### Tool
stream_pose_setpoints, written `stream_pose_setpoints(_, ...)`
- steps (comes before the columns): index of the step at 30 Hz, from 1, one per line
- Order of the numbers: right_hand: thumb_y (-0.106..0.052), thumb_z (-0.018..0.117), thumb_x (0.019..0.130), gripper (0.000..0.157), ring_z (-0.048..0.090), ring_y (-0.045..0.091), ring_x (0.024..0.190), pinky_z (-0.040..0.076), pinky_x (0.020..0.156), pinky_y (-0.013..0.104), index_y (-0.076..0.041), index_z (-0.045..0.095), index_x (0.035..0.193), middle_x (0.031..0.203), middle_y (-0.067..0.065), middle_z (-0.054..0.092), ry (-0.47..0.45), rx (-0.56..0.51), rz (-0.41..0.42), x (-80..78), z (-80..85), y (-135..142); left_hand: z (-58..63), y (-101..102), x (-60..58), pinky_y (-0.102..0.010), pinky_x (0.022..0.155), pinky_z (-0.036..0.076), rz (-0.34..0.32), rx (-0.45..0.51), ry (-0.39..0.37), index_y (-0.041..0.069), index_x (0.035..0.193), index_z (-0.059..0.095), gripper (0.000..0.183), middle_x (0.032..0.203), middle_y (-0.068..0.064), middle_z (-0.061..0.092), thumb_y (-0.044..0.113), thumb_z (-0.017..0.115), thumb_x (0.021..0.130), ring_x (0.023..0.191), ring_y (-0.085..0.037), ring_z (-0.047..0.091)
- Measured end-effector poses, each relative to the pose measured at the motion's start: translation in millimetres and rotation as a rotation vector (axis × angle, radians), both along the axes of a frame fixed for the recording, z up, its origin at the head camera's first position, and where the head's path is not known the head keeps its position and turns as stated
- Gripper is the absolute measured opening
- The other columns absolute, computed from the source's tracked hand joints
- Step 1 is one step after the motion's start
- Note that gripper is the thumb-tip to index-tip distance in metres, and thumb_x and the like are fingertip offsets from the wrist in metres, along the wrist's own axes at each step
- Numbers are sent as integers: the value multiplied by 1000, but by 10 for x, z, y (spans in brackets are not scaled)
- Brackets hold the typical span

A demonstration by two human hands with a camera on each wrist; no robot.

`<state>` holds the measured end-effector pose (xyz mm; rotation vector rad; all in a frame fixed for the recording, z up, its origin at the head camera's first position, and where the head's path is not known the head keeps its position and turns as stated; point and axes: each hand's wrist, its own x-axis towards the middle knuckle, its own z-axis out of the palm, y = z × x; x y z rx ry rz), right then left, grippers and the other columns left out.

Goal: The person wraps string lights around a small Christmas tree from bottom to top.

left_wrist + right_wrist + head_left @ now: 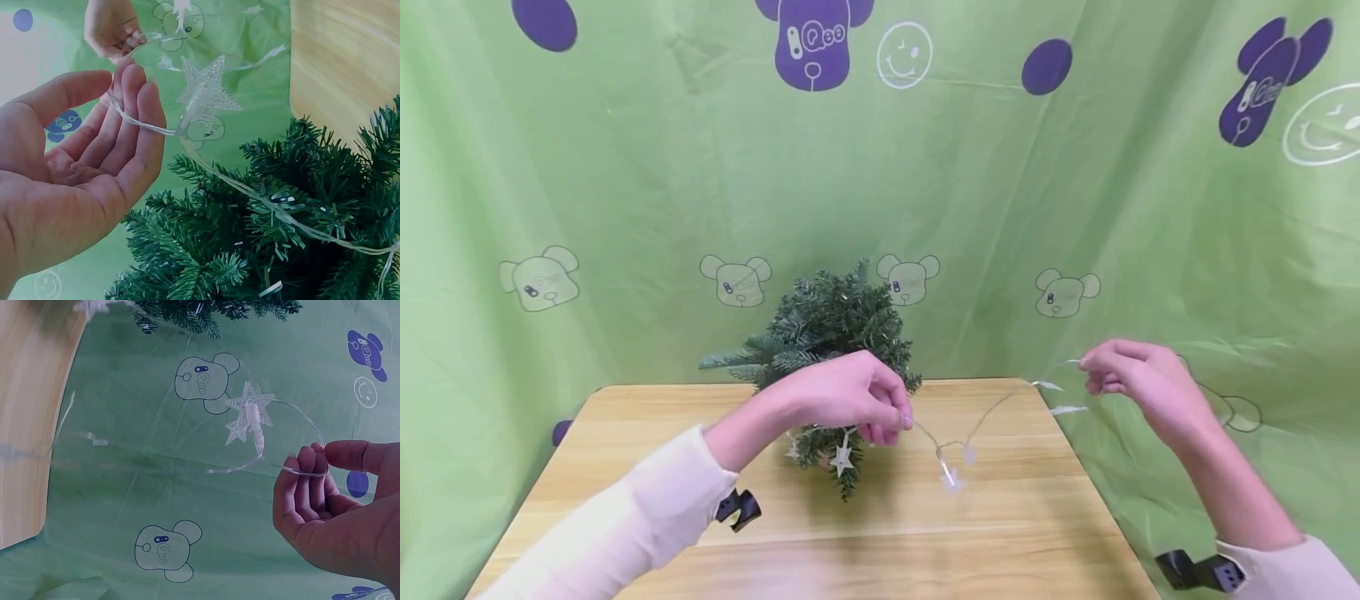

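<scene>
A string of star lights (951,479) on thin clear wire hangs in a slack curve between my two hands. My left hand (850,396) pinches the wire between thumb and fingertips, just in front of a small artificial Christmas tree (842,321). In the left wrist view a clear plastic star (205,90) hangs beside those fingers, and the wire runs on to the green branches. Off to the right, past the table edge, my right hand (1142,387) pinches another stretch of wire. Clear stars (251,415) dangle near its fingertips in the right wrist view.
The tree stands toward the back of a light wooden table (1000,533). A green curtain (985,208) with purple and outlined bear prints hangs behind and around it. Dark wrist cameras (1201,571) are strapped at both sleeves.
</scene>
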<state>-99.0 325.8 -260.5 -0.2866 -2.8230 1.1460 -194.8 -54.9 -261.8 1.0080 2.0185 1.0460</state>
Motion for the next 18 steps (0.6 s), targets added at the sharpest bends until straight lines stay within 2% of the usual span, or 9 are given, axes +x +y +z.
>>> stream_pose_setpoints(7, -39, 52, 105, 39, 67, 11, 93, 50, 83, 19, -6, 65, 120, 96, -5, 70, 2, -3, 7, -21, -24, 0, 82, -49, 25, -45, 78, 63, -7, 23, -63, 10, 94, 74, 5, 89, -15, 75, 11, 68, 95, 76, -24, 72)
stream_pose_setpoints(11, -40, 52, 105, 40, 66, 11, 93, 50, 83, 18, -6, 65, 121, 98, -5, 70, 2, -4, 9, -27, -22, -5, 149, -58, 49, -42, 77, 63, -9, 36, -43, 10, 94, 73, 5, 86, -12, 75, 11, 69, 95, 76, -24, 73)
stream_pose_setpoints(18, -39, 51, 106, 39, 67, 11, 93, 50, 82, 16, -6, 65, 121, 98, -5, 70, 5, -3, 11, -35, -26, 6, 48, 66, 94, -35, 73, 63, -45, 11, -49, 7, 94, 72, 4, 87, -11, 75, 10, 69, 95, 76, -24, 73)
